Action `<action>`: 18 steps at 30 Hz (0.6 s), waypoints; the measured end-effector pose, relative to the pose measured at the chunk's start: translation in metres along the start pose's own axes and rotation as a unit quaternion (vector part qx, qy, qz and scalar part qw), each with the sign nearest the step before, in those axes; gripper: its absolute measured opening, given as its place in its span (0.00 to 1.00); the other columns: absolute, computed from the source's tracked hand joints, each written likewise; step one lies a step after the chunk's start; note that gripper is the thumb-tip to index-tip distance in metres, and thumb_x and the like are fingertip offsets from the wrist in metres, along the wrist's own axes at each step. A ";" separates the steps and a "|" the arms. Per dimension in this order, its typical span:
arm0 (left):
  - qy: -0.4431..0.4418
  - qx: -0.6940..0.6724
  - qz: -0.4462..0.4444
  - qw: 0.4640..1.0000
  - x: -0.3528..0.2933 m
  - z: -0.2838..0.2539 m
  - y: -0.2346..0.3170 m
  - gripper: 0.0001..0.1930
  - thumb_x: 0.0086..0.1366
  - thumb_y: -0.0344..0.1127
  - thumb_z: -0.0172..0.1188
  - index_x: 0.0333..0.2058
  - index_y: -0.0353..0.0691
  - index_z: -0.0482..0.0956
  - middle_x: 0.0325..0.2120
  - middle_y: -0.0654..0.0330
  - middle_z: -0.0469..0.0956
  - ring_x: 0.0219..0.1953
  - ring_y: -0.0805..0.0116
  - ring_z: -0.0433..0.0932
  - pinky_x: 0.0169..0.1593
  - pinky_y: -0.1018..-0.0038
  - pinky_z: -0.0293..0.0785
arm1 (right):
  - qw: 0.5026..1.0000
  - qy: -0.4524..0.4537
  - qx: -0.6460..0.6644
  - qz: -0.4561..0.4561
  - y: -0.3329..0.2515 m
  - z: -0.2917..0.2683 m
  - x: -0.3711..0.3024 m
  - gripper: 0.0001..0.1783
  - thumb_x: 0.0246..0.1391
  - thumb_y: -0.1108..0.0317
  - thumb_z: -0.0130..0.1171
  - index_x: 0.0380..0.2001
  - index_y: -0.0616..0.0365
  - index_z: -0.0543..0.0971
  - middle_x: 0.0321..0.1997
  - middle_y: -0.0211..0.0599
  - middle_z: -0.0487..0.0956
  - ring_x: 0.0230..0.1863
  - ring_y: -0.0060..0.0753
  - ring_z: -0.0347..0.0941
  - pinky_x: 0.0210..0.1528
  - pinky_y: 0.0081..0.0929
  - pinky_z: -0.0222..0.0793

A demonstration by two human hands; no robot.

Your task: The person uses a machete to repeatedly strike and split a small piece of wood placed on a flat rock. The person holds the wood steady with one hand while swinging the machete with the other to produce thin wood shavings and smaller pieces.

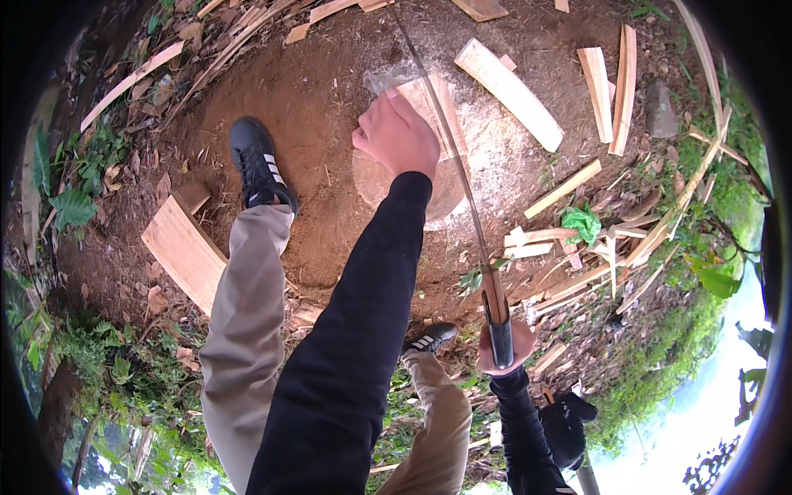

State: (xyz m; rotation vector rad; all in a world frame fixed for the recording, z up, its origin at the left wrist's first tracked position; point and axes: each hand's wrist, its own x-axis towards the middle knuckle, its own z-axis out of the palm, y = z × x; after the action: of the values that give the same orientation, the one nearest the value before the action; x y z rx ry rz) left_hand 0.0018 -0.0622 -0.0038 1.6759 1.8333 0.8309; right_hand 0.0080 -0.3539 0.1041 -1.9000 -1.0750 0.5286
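Note:
My right hand [507,346] is wrapped around the handle of a handsaw [472,206]. Its long, thin blade is seen nearly edge-on and runs up and away past my left hand. A pale piece of wood [454,136] lies on a round stump [378,183], with the blade crossing over it. My left hand [400,136] is closed at the left side of this wood, holding it; the undersides of the fingers are hidden. A scrap of clear plastic [381,81] sits just beyond my knuckles. Whether the blade touches the wood I cannot tell.
Pale sawdust covers the soil right of the stump. A thick split plank [507,92], several wood strips [596,95] and a green plastic bag [582,223] lie to the right. A wood slab [183,247] leans near my left leg. My shoe [260,165] stands left of the stump.

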 end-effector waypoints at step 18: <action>0.002 0.036 -0.011 0.999 0.003 0.003 0.001 0.21 0.73 0.44 0.33 0.46 0.43 0.77 0.42 0.59 0.79 0.47 0.57 0.71 0.57 0.56 0.50 | 0.999 -0.017 0.021 -0.027 0.020 0.014 0.038 0.03 0.35 0.74 0.54 0.13 0.58 0.73 0.10 0.31 0.72 0.11 0.31 0.71 0.15 0.23 0.63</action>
State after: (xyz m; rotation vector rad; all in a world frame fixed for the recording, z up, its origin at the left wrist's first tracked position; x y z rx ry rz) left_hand 0.0044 -0.0591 -0.0048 1.6970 1.9012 0.7683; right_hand 0.0280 -0.3204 0.0819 -1.8260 -1.1261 0.5498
